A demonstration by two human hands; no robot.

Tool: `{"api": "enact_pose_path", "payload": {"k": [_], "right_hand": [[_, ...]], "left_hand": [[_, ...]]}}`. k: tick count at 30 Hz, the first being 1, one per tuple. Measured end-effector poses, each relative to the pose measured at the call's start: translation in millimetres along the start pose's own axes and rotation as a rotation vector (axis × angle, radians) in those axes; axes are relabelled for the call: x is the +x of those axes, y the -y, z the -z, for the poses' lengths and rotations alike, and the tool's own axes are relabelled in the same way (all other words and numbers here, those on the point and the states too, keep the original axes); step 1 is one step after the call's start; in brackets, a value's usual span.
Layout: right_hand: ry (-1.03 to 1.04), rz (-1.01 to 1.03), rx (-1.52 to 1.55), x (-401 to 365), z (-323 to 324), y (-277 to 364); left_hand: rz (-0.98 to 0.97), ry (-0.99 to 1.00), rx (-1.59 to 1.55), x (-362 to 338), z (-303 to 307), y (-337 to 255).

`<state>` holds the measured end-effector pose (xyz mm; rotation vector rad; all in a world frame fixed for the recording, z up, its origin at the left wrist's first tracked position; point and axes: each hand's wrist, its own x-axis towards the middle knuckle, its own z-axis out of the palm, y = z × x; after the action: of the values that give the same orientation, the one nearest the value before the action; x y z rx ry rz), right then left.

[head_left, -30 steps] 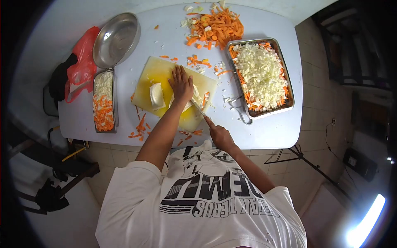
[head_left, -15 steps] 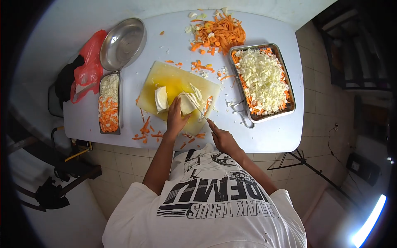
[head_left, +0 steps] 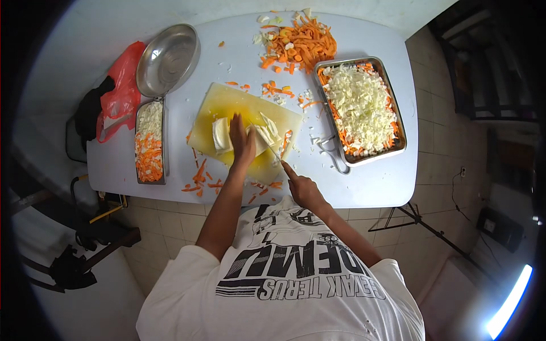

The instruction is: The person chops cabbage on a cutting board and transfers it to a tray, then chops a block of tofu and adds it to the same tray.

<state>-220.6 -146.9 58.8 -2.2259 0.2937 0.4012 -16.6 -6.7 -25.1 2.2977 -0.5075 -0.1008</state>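
On the yellow-stained cutting board [head_left: 213, 101] lie a cabbage chunk [head_left: 220, 136] at the left and a partly sliced cabbage piece [head_left: 268, 132] at the right. My left hand [head_left: 243, 145] is between them, fingers stretched out, against the near-left side of the sliced piece and covering part of it. My right hand [head_left: 306, 190] is closed round the handle of a knife [head_left: 274, 152]. The blade slants up and left against the sliced piece, and its tip is hard to make out. Some carrot bits [head_left: 287, 139] lie at the board's right edge.
A steel tray [head_left: 372, 160] of chopped cabbage and carrot stands at the right, with a metal-handled tool [head_left: 341, 165] beside it. Carrot peelings [head_left: 304, 42] are heaped at the back. At the left are a narrow tray [head_left: 166, 145], a steel bowl [head_left: 168, 59] and a red bag [head_left: 122, 77].
My left hand has loosened from the cabbage and straightened its fingers, now reaching farther up between the two pieces. The knife remains at the sliced piece, with my right hand slightly shifted.
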Motion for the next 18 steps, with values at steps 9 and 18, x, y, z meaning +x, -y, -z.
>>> {"api": "enact_pose_path", "payload": {"k": [9,18], "right_hand": [[-0.021,-0.039,0.015,10,-31,-25],[-0.111,0.09,0.308,-1,-7,-14]], "left_hand": [[0.028,0.079,0.554,35,-39,-21],[-0.139,0.237,0.207,-36,37,-18]]}}
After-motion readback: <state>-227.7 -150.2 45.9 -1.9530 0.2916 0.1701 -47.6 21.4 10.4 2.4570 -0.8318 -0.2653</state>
